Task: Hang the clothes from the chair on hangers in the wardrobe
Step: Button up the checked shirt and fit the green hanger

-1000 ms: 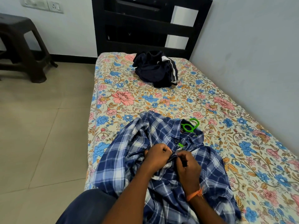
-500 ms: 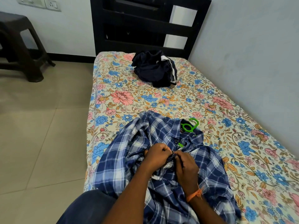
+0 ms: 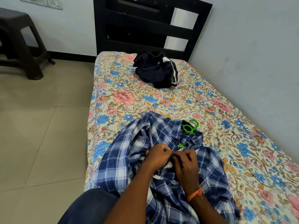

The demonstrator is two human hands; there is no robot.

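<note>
Buttoning of a checked shirt laid over a hanger on the bed.

At lower centre of the frame, the front edges of the blue-and-white checked shirt (image 3: 161,159) are pinched between the curled fingers of the left hand (image 3: 157,156) and the right hand (image 3: 186,165), apparently so that a button can be fastened and the shirt kept on the green hanger (image 3: 189,127), whose hook is seen at the collar. The shirt is rumpled and spread on the flowered bed (image 3: 226,118). A dark garment (image 3: 156,70) is left bunched in the upper centre.
</note>
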